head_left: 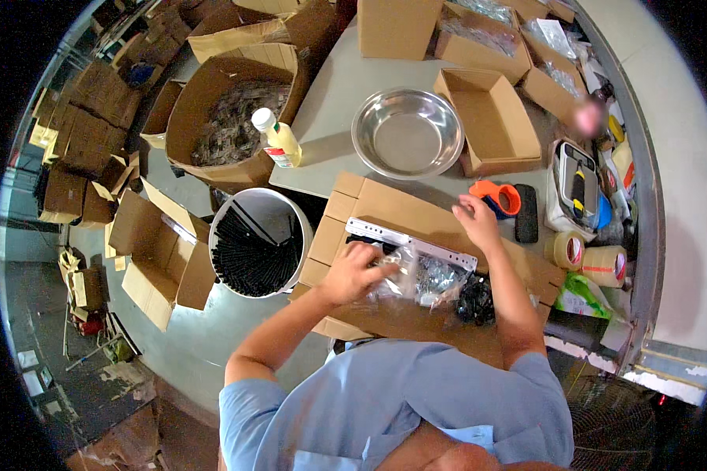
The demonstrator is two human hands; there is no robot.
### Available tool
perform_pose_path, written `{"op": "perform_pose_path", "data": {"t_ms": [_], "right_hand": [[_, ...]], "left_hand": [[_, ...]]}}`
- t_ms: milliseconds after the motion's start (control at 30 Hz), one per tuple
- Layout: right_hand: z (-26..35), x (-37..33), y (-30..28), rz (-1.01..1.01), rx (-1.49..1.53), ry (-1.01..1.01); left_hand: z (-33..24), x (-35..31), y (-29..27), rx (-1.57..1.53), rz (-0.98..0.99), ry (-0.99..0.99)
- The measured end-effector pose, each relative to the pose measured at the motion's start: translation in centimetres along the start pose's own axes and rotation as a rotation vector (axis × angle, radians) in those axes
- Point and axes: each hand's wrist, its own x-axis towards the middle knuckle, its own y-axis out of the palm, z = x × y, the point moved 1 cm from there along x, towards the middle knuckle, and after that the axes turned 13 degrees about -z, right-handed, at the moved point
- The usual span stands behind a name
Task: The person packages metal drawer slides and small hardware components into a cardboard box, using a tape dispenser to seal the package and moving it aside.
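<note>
My left hand [355, 275] is curled over the near left part of a flat cardboard piece [401, 206], its fingers closed on a crumpled clear plastic bag [401, 273]. Beside this bag lies another clear bag of small shiny parts [441, 281], and to its right a bundle of black pieces [474, 300]. A long pale metal rail with holes [424, 245] lies just beyond the bags. My right hand [479, 224] is above the cardboard's right side, fingers loosely bent and apart, nothing in them. Nearest to it is an orange ring-shaped tool [501, 198].
A white bucket of black rods [305, 228] stands left. Beyond are a bottle [283, 145], a steel bowl [408, 133] and an open carton [518, 161]. A black phone-like slab [526, 213] and tape rolls [603, 265] lie right. Large cartons [173, 141] fill the far left.
</note>
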Motion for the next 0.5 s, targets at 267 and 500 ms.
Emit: {"op": "perform_pose_path", "data": {"t_ms": [267,500], "right_hand": [[-2.4,-5.1,-4.2,0.029,-0.418,-0.092],[-2.6,-5.6,-4.9,-0.035,-0.403,-0.185]], "left_hand": [[-1.0,0.2,1.4,0.188,0.278,0.190],[-0.9,0.6,1.5,0.299,0.336,0.138]]}}
